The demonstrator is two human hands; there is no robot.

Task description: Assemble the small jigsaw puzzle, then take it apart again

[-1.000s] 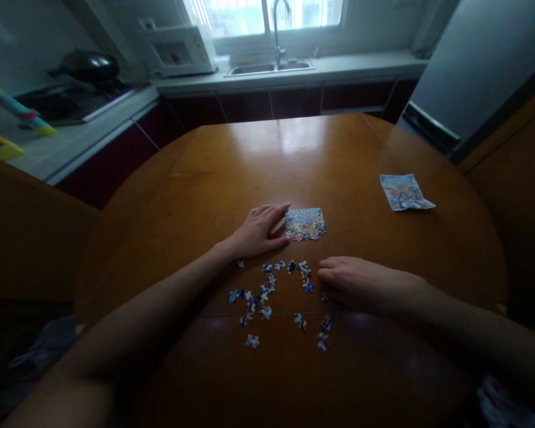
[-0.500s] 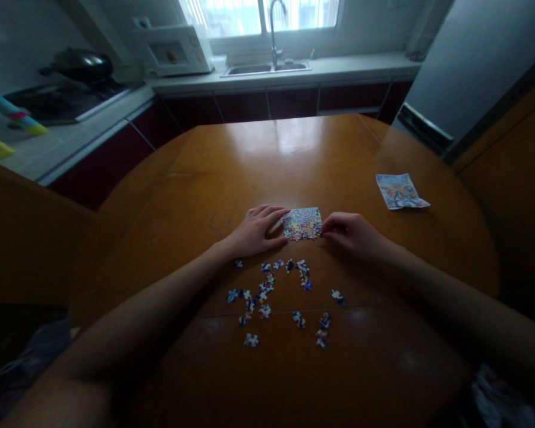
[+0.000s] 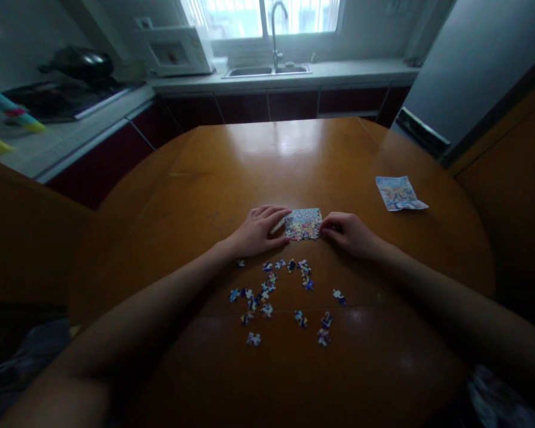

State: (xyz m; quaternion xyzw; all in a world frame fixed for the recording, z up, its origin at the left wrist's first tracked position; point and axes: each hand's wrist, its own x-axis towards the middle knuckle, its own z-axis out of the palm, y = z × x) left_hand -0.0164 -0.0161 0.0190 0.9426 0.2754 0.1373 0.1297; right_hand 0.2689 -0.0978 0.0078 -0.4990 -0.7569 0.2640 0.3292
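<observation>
**Flanks a small, rectangular, part-built jigsaw panel of tiny multicoloured pieces (image 3: 303, 224) from both sides**

Rests the bare left hand (image 3: 255, 232) on the glossy, orange-brown wooden table (image 3: 232, 166), fingers stretched toward the panel. Spreads thumb and index finger wide, with the tips at or just beside the panel's lower and upper left corners; cannot tell whether either presses on it. Curls the bare right hand (image 3: 350, 235) at the opposite side, thumb and fingertips gathered near the panel's lower right corner. Cannot tell whether the fingertips meet fully or pinch a piece.

Has the panel flat on the table between the hands, pale blue along its far part, more mixed in colour nearer, with a jagged near edge.

Shows loose, knobbed puzzle pieces in white, blue and mixed colours (image 3: 267, 310) scattered on the near side of the panel, several touching or overlapping in a straggling cluster, others apart. Includes a white-and-dark-blue pair or single piece (image 3: 339, 296) off to the right; cannot tell which.

Farther right, shows a creased, colourfully printed paper sheet (image 3: 399, 193) with one corner bent. Beyond the table, faces a pale countertop (image 3: 361, 70) with a curved silver tap (image 3: 274, 38).
</observation>
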